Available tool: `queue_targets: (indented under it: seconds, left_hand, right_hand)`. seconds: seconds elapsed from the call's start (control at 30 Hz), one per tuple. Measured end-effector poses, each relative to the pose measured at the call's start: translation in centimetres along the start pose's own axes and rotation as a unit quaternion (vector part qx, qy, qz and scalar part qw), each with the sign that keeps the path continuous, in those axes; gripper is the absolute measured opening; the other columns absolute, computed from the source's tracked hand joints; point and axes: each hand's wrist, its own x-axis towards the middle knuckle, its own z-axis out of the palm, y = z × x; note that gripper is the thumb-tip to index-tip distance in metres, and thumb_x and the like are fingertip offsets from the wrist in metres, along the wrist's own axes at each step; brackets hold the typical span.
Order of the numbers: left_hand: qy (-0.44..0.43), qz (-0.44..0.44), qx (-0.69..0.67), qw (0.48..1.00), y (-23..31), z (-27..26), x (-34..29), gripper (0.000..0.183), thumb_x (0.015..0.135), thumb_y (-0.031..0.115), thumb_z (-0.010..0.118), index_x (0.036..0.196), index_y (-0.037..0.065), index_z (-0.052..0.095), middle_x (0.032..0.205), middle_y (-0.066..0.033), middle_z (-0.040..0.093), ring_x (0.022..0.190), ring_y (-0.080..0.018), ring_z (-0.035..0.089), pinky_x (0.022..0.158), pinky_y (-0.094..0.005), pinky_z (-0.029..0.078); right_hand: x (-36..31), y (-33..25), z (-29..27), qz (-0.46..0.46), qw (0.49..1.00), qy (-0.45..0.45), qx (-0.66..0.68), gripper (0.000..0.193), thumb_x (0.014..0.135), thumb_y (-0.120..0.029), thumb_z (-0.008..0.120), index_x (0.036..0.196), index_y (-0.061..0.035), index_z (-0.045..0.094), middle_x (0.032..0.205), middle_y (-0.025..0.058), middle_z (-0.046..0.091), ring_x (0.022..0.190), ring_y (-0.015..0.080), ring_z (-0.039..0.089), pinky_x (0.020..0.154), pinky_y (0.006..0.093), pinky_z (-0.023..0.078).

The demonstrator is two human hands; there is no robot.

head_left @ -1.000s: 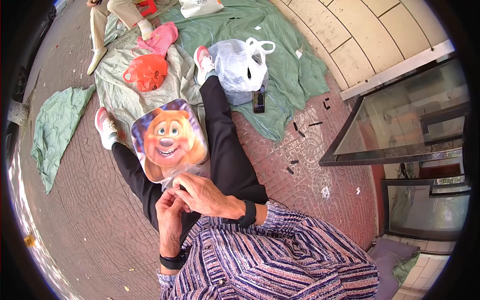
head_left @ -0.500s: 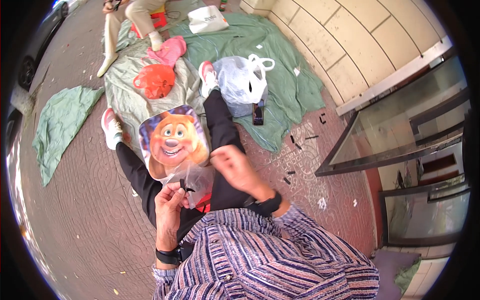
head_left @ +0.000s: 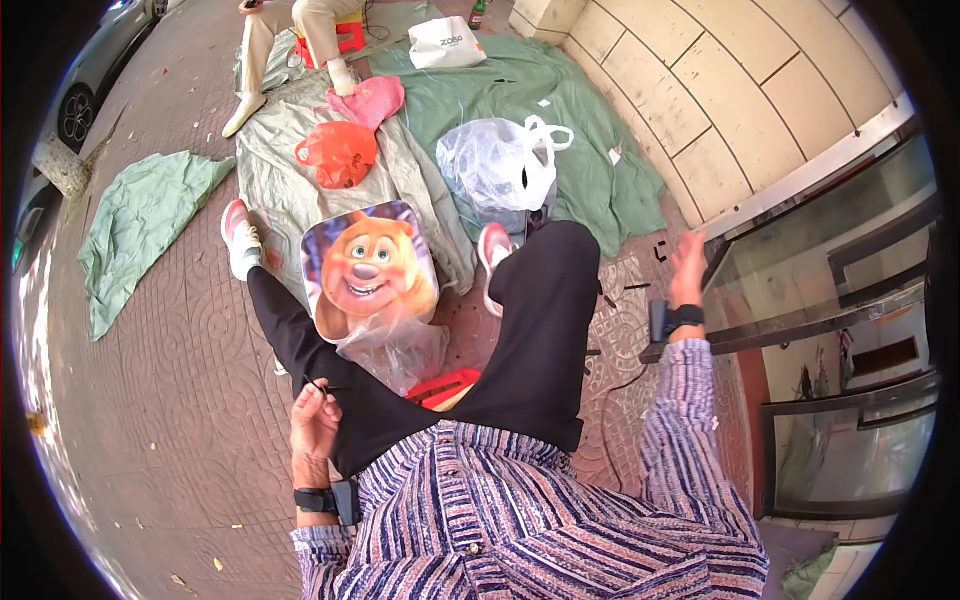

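My left hand (head_left: 314,425) is closed in a pinch beside my left thigh. Between thumb and fingers it grips a small thin black piece (head_left: 322,388), too small to name more exactly. Out to the far right, my right hand (head_left: 688,268) is raised with its fingers stretched out, holding nothing, near a dark-framed glass panel (head_left: 790,245). Between my legs stands a square seat with a cartoon bear face (head_left: 370,268). A clear plastic bag (head_left: 400,352) lies against its near edge.
Several small black pieces (head_left: 637,287) lie on the patterned pavement to the right. Ahead, a white plastic bag (head_left: 500,165), a red bag (head_left: 338,155) and a pink cloth (head_left: 370,100) rest on green sheets (head_left: 600,190). Another person's legs (head_left: 255,60) are at the far left.
My right hand has swung from above my right leg out to the far right. My left hand has lowered slightly leftward, still pinching a black piece. My right knee has bent and risen.
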Motion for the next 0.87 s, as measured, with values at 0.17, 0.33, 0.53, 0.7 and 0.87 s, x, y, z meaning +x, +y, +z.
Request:
queue_targets:
  seconds: [0.17, 0.33, 0.53, 0.7, 0.87]
  left_hand:
    - [-0.03, -0.07, -0.032, 0.997, -2.7, 1.7, 2.7, 0.021, 0.082, 0.009, 0.058, 0.1, 0.0, 0.053, 0.073, -0.004, 0.056, 0.061, -0.0111, 0.052, 0.057, -0.0232, 0.043]
    - [0.008, -0.072, 0.007, 0.997, -1.5, 1.1, 1.1, 0.022, 0.082, 0.011, 0.058, 0.103, 0.004, 0.052, 0.075, -0.0031, 0.058, 0.062, -0.0098, 0.053, 0.057, -0.0221, 0.043]
    - [0.038, -0.089, 0.024, 0.995, -1.4, 3.8, -0.2, 0.019, 0.083, 0.01, 0.057, 0.1, 0.004, 0.052, 0.075, -0.0036, 0.056, 0.062, -0.0101, 0.052, 0.057, -0.0221, 0.043]
    - [0.058, -0.072, 0.039, 0.995, -1.1, 4.2, -1.3, 0.019, 0.082, 0.011, 0.058, 0.1, 0.004, 0.052, 0.074, -0.0039, 0.058, 0.063, -0.0109, 0.053, 0.057, -0.0232, 0.043]
    - [0.068, -0.104, 0.048, 0.991, -0.5, 4.6, -1.8, 0.02, 0.082, 0.011, 0.058, 0.1, 0.004, 0.053, 0.075, -0.0036, 0.058, 0.063, -0.0116, 0.053, 0.057, -0.0236, 0.043]
  right_hand:
    - [-6.6, 20.4, -0.3, -0.248, 0.846, -0.093, -0.462, 0.05, 0.093, -0.04, 0.033, 0.129, -0.0052, 0.036, 0.136, 0.0078, 0.035, 0.122, 0.0189, 0.035, 0.097, 0.0332, 0.032]
    - [-8.0, 10.2, 5.1, 0.338, 0.887, -0.288, 0.127, 0.07, 0.087, -0.055, 0.033, 0.131, -0.0011, 0.033, 0.136, 0.0131, 0.033, 0.124, 0.023, 0.033, 0.099, 0.034, 0.03]
    - [-0.8, 18.3, -1.3, 0.26, 0.96, -0.05, 0.089, 0.082, 0.083, -0.065, 0.029, 0.132, 0.001, 0.03, 0.137, 0.0133, 0.032, 0.126, 0.0243, 0.028, 0.102, 0.0341, 0.024]
    - [-12.0, 18.7, 16.1, 0.365, 0.858, -0.281, 0.225, 0.066, 0.09, -0.053, 0.028, 0.134, -0.0041, 0.031, 0.133, 0.0075, 0.038, 0.122, 0.0204, 0.033, 0.1, 0.033, 0.027]
    - [-4.5, 10.9, 8.2, 0.474, 0.727, -0.484, 0.11, 0.072, 0.086, -0.062, 0.023, 0.136, -0.0104, 0.029, 0.135, 0.0056, 0.035, 0.124, 0.0184, 0.031, 0.105, 0.0367, 0.015]
